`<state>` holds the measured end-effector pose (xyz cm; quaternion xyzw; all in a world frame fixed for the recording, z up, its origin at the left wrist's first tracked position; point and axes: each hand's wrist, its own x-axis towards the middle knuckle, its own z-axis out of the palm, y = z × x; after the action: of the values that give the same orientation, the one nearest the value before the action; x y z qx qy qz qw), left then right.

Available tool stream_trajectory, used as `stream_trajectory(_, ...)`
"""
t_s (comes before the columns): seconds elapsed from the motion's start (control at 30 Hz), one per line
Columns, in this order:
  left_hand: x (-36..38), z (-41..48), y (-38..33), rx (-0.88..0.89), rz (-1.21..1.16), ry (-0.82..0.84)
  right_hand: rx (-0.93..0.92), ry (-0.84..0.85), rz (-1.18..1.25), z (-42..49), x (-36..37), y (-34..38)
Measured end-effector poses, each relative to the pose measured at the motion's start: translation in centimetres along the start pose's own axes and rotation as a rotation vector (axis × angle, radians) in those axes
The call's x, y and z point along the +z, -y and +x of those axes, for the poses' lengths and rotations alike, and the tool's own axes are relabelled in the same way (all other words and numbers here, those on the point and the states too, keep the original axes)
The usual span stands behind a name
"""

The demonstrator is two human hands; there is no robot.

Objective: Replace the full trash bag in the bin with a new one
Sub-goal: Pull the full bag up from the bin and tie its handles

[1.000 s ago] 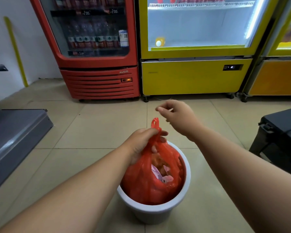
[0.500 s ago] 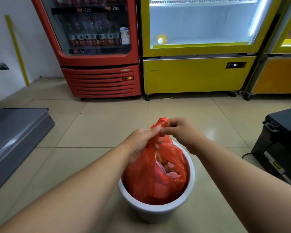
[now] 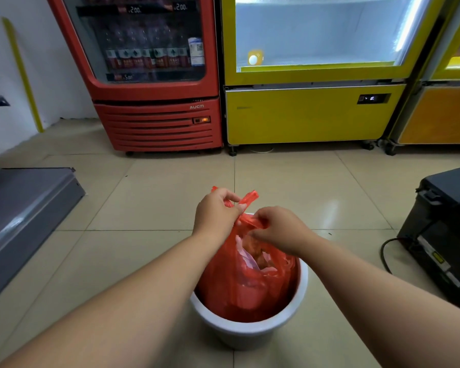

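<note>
I judged this the tying-off step: my left hand (image 3: 215, 213) pinched 1 handle of the red bag (image 3: 247, 285), my right hand (image 3: 279, 229) clutched what looked like the other, and the bag sat below my fingers in the white bin (image 3: 250, 333). The next move called for a knot, then a straight lift. Beyond my fingers the red cooler (image 3: 157, 123) read "AUCM", "2.00" and "5.00".

We have one view, from a wide-angle camera worn on the head, facing forward and steeply down. It sits close above the bin (image 3: 250, 332), low at centre, with both forearms reaching in from the bottom edge to the left hand (image 3: 218, 213) and right hand (image 3: 276, 229) at the trash bag (image 3: 239, 282). Farther off, across the tiled floor (image 3: 144, 195), the red cooler (image 3: 154, 123) and yellow cooler (image 3: 311, 115) fill the top.
</note>
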<state>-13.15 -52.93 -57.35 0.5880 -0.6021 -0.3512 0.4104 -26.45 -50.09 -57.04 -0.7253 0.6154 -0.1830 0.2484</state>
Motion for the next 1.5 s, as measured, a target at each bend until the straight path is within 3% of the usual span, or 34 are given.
stream_trajectory(0.13,-0.2,-0.1,-0.1,0.188,0.534,0.218,-0.036,-0.081,-0.070,-0.2,-0.4,-0.4)
stream_trajectory(0.23,-0.7,-0.1,-0.7,0.204,0.683,0.496,-0.025,-0.085,-0.072,-0.2,-0.8,-1.1)
stream_trajectory(0.3,-1.2,-0.1,-1.0,0.043,0.454,0.626,-0.082,-0.118,-0.080,-0.2,-0.8,-1.7)
stream_trajectory(0.43,-2.2,0.0,-0.7,-0.254,-0.068,0.655,-0.406,-0.244,-0.329,-1.1,-0.6,-2.3)
stream_trajectory(0.57,-2.0,-0.1,-0.3,-0.322,-0.183,0.657,-0.714,-0.407,-0.493,-1.4,0.0,-1.9)
stream_trajectory(0.63,-2.1,0.0,0.1,-0.306,-0.196,0.653,-0.760,-0.453,-0.471,-1.3,-0.1,-1.5)
stream_trajectory(0.73,-2.3,0.1,1.0,-0.150,-0.046,0.570,-0.597,-0.449,-0.274,-1.8,0.2,-1.9)
stream_trajectory(0.87,-2.8,-0.5,3.9,0.335,0.582,0.282,-0.209,-0.359,-0.099,-2.9,0.4,-4.2)
stream_trajectory(0.93,-3.6,-0.9,6.0,0.436,0.758,0.226,-0.080,-0.295,-0.117,-3.8,0.5,-5.9)
stream_trajectory(1.03,-4.5,-1.4,8.3,0.468,0.977,0.238,0.088,-0.212,-0.183,-4.8,0.5,-8.4)
stream_trajectory(1.17,-5.3,-1.9,9.5,0.374,1.102,0.301,0.201,-0.148,-0.228,-5.6,1.1,-10.5)
stream_trajectory(1.43,-6.7,-1.7,9.9,0.298,1.232,0.367,0.331,-0.069,-0.192,-6.2,0.9,-11.3)
stream_trajectory(1.5,-7.1,-1.4,10.3,0.212,1.153,0.379,0.349,-0.063,-0.199,-6.0,1.0,-11.1)
